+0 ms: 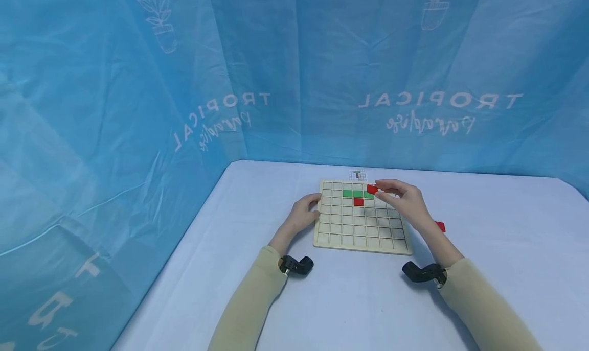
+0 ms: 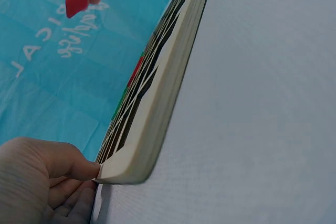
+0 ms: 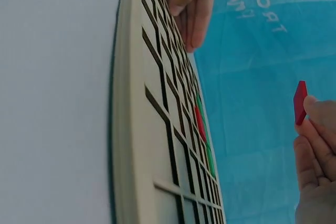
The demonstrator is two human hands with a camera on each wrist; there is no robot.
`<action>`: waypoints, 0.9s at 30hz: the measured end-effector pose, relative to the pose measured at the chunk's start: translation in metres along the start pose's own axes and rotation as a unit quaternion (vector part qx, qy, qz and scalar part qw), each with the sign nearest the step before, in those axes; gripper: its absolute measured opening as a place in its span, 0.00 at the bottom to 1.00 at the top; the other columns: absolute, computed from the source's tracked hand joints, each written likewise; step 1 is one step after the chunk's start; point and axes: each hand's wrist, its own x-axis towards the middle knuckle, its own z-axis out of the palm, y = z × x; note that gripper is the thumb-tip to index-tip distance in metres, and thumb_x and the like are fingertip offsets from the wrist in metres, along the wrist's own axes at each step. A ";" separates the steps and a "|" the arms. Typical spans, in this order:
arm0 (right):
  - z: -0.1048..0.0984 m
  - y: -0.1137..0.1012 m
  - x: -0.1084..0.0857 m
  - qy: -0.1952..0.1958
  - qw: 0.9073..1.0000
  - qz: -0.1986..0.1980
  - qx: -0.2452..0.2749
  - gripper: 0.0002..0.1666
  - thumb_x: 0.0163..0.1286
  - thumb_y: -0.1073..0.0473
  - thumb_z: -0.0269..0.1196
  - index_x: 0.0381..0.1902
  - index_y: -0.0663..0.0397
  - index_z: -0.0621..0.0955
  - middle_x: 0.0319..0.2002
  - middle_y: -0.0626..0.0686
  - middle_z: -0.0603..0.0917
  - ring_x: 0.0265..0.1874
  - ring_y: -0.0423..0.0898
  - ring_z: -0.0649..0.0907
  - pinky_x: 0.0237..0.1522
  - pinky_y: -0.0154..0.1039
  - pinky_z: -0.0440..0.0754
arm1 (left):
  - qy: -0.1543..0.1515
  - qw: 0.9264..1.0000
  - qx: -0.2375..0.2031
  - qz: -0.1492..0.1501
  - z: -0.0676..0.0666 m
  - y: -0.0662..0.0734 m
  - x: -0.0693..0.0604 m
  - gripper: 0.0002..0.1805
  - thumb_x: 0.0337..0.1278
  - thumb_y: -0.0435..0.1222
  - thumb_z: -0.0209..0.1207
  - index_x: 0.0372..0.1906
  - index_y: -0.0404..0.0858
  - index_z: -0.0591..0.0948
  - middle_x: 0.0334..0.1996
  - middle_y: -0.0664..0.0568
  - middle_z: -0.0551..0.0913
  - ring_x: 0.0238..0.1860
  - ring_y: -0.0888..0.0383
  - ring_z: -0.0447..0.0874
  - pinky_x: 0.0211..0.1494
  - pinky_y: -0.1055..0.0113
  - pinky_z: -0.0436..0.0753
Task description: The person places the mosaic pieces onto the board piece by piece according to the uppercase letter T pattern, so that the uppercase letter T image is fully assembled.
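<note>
A pale wooden grid board (image 1: 363, 248) lies on the white table. Along one row sit green square tiles (image 1: 358, 193), and a red tile (image 1: 358, 202) lies below the middle one. At the board's left edge, my left hand (image 1: 302, 213) holds the rim, its thumb against the edge in the left wrist view. My right hand (image 1: 409, 203) pinches another red square tile (image 1: 372, 189) between thumb and fingers. That tile is raised above the board, near the right end of the green row, as the left wrist view (image 2: 77, 4) shows too.
A small printed card (image 1: 357, 174) with a coloured grid pattern lies just behind the board. Another red tile (image 1: 440, 227) lies on the table to the right, partly hidden by my right forearm. Blue printed cloth (image 1: 368, 60) hangs behind and to the left.
</note>
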 end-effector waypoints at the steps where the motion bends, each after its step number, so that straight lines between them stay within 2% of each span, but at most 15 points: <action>1: 0.003 0.000 0.001 -0.004 1.000 0.001 0.005 0.25 0.63 0.51 0.65 0.55 0.58 0.79 0.51 0.58 0.81 0.50 0.51 0.78 0.60 0.54 0.71 | 0.000 1.000 0.000 0.001 0.000 0.000 0.000 0.30 0.56 0.25 0.52 0.67 0.32 0.65 0.65 0.43 0.67 0.66 0.53 0.64 0.68 0.69 0.64; 4: 0.011 -0.001 0.003 -0.011 1.000 0.000 0.012 0.25 0.63 0.51 0.65 0.55 0.58 0.79 0.50 0.57 0.81 0.50 0.50 0.78 0.59 0.51 0.74 | -0.001 1.000 0.002 0.002 -0.001 0.000 0.000 0.30 0.56 0.25 0.52 0.67 0.32 0.65 0.65 0.43 0.67 0.66 0.53 0.64 0.68 0.69 0.64; 9: 0.022 0.001 0.003 -0.014 1.000 -0.001 0.012 0.23 0.63 0.53 0.66 0.54 0.57 0.80 0.48 0.53 0.83 0.48 0.47 0.80 0.50 0.33 0.79 | -0.001 1.000 0.004 0.004 -0.001 0.002 -0.001 0.30 0.56 0.25 0.52 0.67 0.31 0.66 0.65 0.43 0.67 0.66 0.53 0.64 0.68 0.69 0.64; 12: 0.027 0.005 0.001 -0.015 1.000 -0.011 0.014 0.22 0.62 0.56 0.66 0.54 0.57 0.80 0.48 0.54 0.83 0.47 0.47 0.80 0.46 0.26 0.79 | 0.000 1.000 0.002 0.005 -0.002 0.002 -0.001 0.30 0.56 0.25 0.52 0.66 0.31 0.66 0.65 0.42 0.67 0.66 0.52 0.64 0.67 0.69 0.64; 14: 0.029 0.009 0.000 -0.013 1.000 -0.017 0.010 0.22 0.62 0.57 0.66 0.53 0.58 0.80 0.47 0.54 0.83 0.47 0.48 0.81 0.46 0.28 0.80 | 0.000 1.000 0.001 0.003 -0.001 0.002 -0.001 0.30 0.56 0.25 0.52 0.66 0.31 0.66 0.65 0.43 0.67 0.66 0.53 0.64 0.67 0.70 0.64; 20: 0.034 0.020 -0.002 -0.025 1.000 -0.003 -0.012 0.22 0.62 0.54 0.66 0.52 0.57 0.81 0.46 0.54 0.84 0.47 0.50 0.81 0.50 0.46 0.81 | 0.003 1.000 0.000 0.000 0.000 0.002 -0.001 0.30 0.55 0.25 0.52 0.66 0.32 0.66 0.65 0.43 0.67 0.66 0.53 0.64 0.67 0.70 0.64; 24: 0.037 0.027 -0.004 -0.039 0.999 0.002 -0.021 0.22 0.61 0.53 0.66 0.52 0.56 0.81 0.47 0.53 0.84 0.47 0.51 0.81 0.48 0.48 0.81 | 0.002 1.000 0.002 -0.004 0.000 0.001 -0.001 0.30 0.56 0.25 0.53 0.67 0.32 0.66 0.65 0.44 0.67 0.66 0.54 0.64 0.67 0.70 0.64; 27: 0.039 0.030 -0.006 -0.038 0.999 -0.012 -0.033 0.21 0.61 0.54 0.67 0.51 0.56 0.81 0.46 0.53 0.84 0.46 0.51 0.81 0.47 0.48 0.81 | 0.003 1.000 0.005 -0.005 0.001 0.001 0.000 0.30 0.56 0.26 0.53 0.67 0.32 0.66 0.65 0.44 0.67 0.66 0.54 0.64 0.68 0.69 0.63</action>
